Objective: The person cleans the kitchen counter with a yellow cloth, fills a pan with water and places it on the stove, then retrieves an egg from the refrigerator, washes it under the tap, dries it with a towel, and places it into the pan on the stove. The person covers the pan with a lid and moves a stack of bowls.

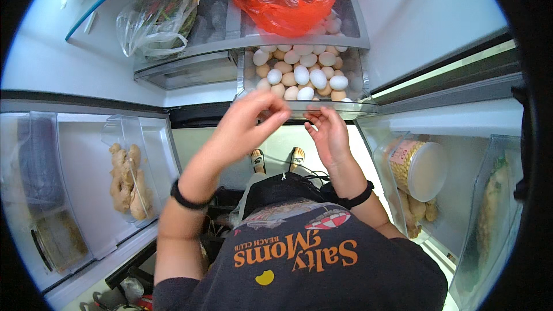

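Observation:
A clear plastic refrigerator drawer point(332, 104) is pulled out in front of me, holding many white and brown eggs point(301, 75). My left hand point(250, 125), slightly blurred, is raised over the drawer's front left corner, fingers bent, and I see nothing in it. By the middle of the front edge is my right hand point(330, 134), palm turned inward, fingers apart and curled, with nothing visible between them. Whether its fingertips touch the drawer's edge I cannot tell. The back of the drawer lies under a shelf that bears a red plastic bag point(285, 13) with orange fruits.
A clear bag of green vegetables point(160, 21) lies on the shelf's left, above a shut drawer point(194, 73). Both refrigerator doors stand open beside me. The left door's bin holds ginger point(129, 181); the right door's holds a lidded plastic jar point(414, 170) and more ginger-like roots point(412, 211).

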Demonstrator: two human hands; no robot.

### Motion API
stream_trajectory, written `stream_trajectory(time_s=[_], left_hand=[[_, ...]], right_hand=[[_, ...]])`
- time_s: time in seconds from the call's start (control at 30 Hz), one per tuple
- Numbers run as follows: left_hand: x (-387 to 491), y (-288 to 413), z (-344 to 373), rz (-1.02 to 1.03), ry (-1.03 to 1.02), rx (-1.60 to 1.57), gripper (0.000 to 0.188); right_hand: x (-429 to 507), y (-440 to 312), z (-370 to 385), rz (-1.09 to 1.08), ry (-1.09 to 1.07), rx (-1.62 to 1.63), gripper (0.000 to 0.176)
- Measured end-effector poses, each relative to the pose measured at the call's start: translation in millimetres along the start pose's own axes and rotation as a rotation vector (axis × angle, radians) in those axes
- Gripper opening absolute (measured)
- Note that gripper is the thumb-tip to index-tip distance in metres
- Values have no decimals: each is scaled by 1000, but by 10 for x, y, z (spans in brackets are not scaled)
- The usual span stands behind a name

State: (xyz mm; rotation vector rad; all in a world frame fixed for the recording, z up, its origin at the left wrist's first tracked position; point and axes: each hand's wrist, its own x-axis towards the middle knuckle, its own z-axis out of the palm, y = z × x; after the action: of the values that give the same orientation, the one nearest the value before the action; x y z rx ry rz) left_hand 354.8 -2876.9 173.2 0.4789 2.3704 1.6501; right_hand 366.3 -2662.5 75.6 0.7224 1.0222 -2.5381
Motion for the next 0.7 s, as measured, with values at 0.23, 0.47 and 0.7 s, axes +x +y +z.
stream_trajectory(time_s=[0.23,0.47,0.7], left_hand=[[1550,-411,513,146,-438,558,29],[1937,-1089,925,202,-500,866,41],[1925,-1205,847,308,-505,796,40]], right_hand=[[-41,12,-16,-6,-27,20,12],[-22,27,-41,15,-17,26,14],[-12,17,-69,24,-45,41,13]])
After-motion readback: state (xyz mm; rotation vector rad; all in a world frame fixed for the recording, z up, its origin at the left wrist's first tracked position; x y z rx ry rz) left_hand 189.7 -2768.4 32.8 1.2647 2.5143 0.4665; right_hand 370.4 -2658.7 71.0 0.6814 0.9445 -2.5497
